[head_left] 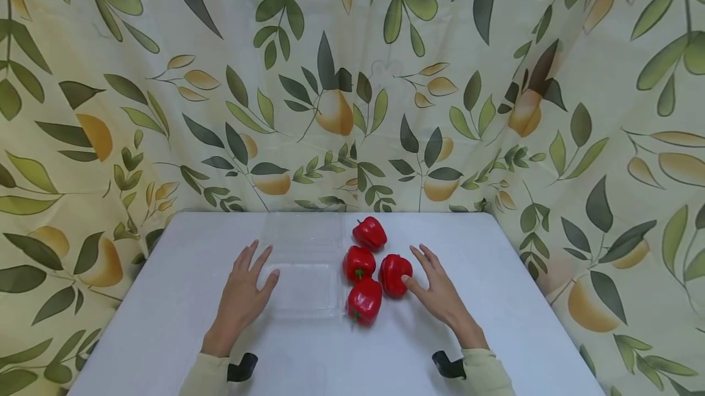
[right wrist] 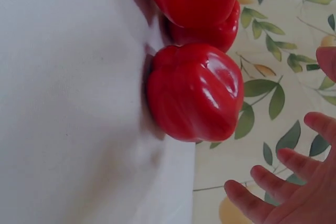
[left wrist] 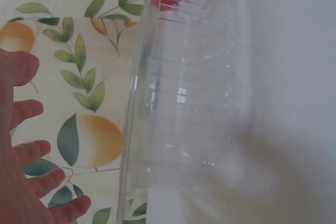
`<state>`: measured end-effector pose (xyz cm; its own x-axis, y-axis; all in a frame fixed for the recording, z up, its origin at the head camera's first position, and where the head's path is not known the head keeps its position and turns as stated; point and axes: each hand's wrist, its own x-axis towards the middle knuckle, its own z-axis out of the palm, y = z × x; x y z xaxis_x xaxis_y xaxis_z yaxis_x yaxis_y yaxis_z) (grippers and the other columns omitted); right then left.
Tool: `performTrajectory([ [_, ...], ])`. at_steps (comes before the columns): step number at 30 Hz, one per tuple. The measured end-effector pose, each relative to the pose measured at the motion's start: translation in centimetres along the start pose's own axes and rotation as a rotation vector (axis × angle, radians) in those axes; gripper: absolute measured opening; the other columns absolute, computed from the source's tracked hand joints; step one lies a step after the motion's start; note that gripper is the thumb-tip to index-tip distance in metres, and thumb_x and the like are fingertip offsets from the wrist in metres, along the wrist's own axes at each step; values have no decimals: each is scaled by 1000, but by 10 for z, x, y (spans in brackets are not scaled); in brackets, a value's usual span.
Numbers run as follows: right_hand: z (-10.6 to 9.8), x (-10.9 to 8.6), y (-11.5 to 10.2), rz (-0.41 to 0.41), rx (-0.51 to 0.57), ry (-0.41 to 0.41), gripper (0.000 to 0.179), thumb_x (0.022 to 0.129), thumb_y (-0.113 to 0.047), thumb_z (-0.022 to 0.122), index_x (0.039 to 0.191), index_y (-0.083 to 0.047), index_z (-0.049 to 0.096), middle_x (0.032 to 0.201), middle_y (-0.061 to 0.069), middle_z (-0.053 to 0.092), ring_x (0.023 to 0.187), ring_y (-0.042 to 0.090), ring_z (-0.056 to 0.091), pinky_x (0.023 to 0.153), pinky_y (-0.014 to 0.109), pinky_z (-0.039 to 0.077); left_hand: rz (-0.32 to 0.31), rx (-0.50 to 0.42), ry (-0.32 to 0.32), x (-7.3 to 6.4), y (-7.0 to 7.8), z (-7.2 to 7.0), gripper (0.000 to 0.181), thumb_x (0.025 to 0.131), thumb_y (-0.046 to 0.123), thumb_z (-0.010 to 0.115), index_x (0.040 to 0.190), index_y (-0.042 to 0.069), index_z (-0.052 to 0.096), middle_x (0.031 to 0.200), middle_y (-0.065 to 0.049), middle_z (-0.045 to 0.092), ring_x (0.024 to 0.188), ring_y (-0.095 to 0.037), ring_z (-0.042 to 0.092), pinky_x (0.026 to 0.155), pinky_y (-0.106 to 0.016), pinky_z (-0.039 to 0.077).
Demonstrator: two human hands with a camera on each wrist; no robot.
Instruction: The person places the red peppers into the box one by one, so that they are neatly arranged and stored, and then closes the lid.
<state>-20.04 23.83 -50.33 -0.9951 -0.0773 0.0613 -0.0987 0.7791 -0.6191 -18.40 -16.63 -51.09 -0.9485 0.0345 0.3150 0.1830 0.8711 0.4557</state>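
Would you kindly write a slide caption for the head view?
Left hand and right hand flank a clear box beside four red peppers.

Your head camera looks forward and down over the surface (head_left: 308, 362) towards the leafy cloth (head_left: 380, 114), far enough back to take in your left hand (head_left: 242, 295) and right hand (head_left: 440, 298). Your left wrist camera faces the clear container (left wrist: 194, 108) at close range, its picture turned sideways. Your right wrist camera, turned the opposite way, looks closely at the red peppers (right wrist: 194, 95). Your head view shares the container with the left wrist, the peppers with the right.
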Motion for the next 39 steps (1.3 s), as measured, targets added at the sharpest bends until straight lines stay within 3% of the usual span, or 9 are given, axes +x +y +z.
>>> performTrajectory([
  [6, 5, 0, 2, 31, 44, -3, 80, 87, -41, 67, 155, -26, 28, 162, 11, 21, 145, 40, 30, 100, 63, 48, -62, -50, -27, -5, -9, 0, 59, 98, 38, 54, 151, 15, 40, 162, -14, 25, 148, -40, 23, 108, -65, 38],
  [13, 12, 3, 0, 62, 85, -15, 80, 88, -38, 68, 155, -25, 27, 162, 12, 22, 146, 39, 28, 104, 56, 48, -116, -144, 7, -9, -20, 1, 56, 97, 33, 57, 148, 15, 42, 160, -12, 28, 145, -40, 28, 98, -66, 45],
  [18, 17, 4, 0, 85, 99, -10, 81, 87, -38, 69, 155, -25, 27, 161, 12, 24, 146, 39, 29, 103, 56, 49, -149, -184, 14, -9, -30, 3, 55, 96, 28, 58, 147, 13, 44, 158, -14, 30, 142, -43, 32, 101, -68, 42],
  [24, 21, 8, 3, 107, 110, -8, 84, 85, -40, 71, 154, -26, 27, 160, 11, 26, 143, 39, 34, 101, 56, 50, -158, -208, 18, -10, -39, 6, 51, 96, 26, 58, 144, 13, 48, 157, -12, 33, 136, -41, 44, 101, -64, 43],
  [31, 25, 12, 7, 125, 117, -4, 81, 86, -40, 69, 154, -25, 28, 159, 12, 28, 140, 40, 39, 99, 56, 51, -161, -271, -4, -12, -47, 11, 48, 97, 23, 57, 144, 13, 49, 157, -12, 34, 132, -42, 49, 94, -57, 53],
  [39, 29, 17, 9, 187, 120, -14, 81, 87, -42, 68, 154, -23, 27, 160, 14, 27, 139, 42, 39, 96, 57, 53, -137, -371, 34, -12, -54, 16, 43, 94, 12, 60, 136, 9, 57, 147, -19, 46, 110, -39, 67, 97, -59, 50],
])
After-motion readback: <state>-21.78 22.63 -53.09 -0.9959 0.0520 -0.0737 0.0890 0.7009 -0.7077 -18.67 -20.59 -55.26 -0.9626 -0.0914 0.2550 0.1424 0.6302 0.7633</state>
